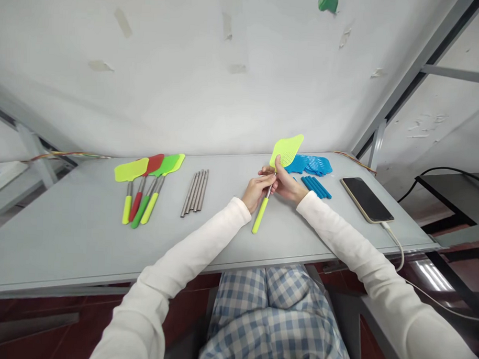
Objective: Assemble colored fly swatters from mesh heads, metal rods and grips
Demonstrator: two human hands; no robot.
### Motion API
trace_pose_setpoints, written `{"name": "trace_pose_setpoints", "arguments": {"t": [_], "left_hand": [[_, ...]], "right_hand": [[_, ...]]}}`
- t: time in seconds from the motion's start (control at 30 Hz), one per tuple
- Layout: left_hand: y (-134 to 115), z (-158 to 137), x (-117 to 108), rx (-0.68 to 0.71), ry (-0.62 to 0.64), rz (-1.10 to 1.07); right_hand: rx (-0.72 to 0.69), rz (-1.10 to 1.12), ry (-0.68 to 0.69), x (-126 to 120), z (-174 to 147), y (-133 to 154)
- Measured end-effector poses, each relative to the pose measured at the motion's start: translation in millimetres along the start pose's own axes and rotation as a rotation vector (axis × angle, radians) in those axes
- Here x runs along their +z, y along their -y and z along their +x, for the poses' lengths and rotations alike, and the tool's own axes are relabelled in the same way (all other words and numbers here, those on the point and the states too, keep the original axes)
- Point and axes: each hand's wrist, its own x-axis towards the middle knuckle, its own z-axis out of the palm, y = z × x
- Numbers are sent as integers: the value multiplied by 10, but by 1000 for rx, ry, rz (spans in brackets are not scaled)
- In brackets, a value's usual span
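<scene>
A yellow-green fly swatter (286, 151) with a perforated head and a metal shaft is held tilted above the table. My left hand (258, 189) is closed around the shaft above the yellow grip (261, 216). My right hand (285, 182) grips the swatter where the shaft meets the head, its thumb against the base of the head. Just beyond my right hand lie blue swatter heads (317, 165) and several blue handle grips (317, 187). Several bare metal rods (195, 192) lie side by side to the left of my hands.
At the left lie several fly swatters (137, 199) with yellow, red and green heads. A phone (366, 199) with a white cable rests at the right. The grey table (103, 253) backs onto a white wall (179, 104), with metal frame posts at both sides.
</scene>
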Motion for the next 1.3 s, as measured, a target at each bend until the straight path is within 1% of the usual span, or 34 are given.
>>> {"name": "trace_pose_setpoints", "arguments": {"t": [0.07, 0.13, 0.2, 0.23, 0.33, 0.4, 0.5, 0.57, 0.63, 0.7, 0.73, 0.77, 0.8, 0.87, 0.9, 0.97, 1.0, 1.03, 1.07, 1.2, 1.3], "left_hand": [[-57, -26, -23, -37, 41, -64], [-126, -59, -45, -61, 90, -125], [-181, -82, -62, -50, 106, -158], [-196, -84, -70, -36, 97, -168], [-183, -52, -98, -15, 37, -216], [-154, -22, -122, -24, -14, -268], [-133, 0, -152, -71, -73, -320], [-137, -2, -166, -110, -79, -344], [-140, -8, -176, -142, -69, -372], [-134, -8, -188, -157, -72, -398], [-126, -7, -194, -163, -77, -410], [-118, -4, -199, -169, -83, -423], [-108, -1, -205, -179, -92, -436], [-93, 5, -213, -203, -109, -464], [-87, 7, -216, -214, -118, -477], [-80, 8, -220, -231, -135, -494], [-78, 7, -221, -235, -140, -499], [-76, 6, -223, -237, -143, -502], [-74, 6, -224, -239, -145, -504], [-62, 7, -231, -244, -147, -499], [-57, 7, -231, -243, -144, -490]], "right_hand": [[-17, -33, 20, -82, 2, 57], [-112, -49, -29, -171, 12, 105], [-201, -79, -52, -229, 23, 132], [-218, -97, -31, -240, 28, 135], [-210, -141, 44, -231, 50, 102], [-211, -193, 33, -232, 69, 58], [-219, -275, -20, -270, 89, 16], [-274, -359, -91, -313, 90, 44], [-397, -555, -235, -396, 82, 136], [-527, -858, -475, -561, 74, 280], [-566, -1007, -635, -680, 72, 362], [-523, -1153, -768, -821, 72, 442], [-443, -1287, -872, -976, 74, 515], [-195, -1500, -1016, -1289, 83, 624], [-57, -1576, -1033, -1428, 89, 655], [172, -1694, -936, -1635, 98, 671], [241, -1726, -881, -1699, 101, 661], [280, -1745, -839, -1736, 102, 643], [288, -1764, -820, -1752, 102, 620], [211, -1871, -837, -1705, 94, 547], [175, -1921, -827, -1669, 82, 566]]}}
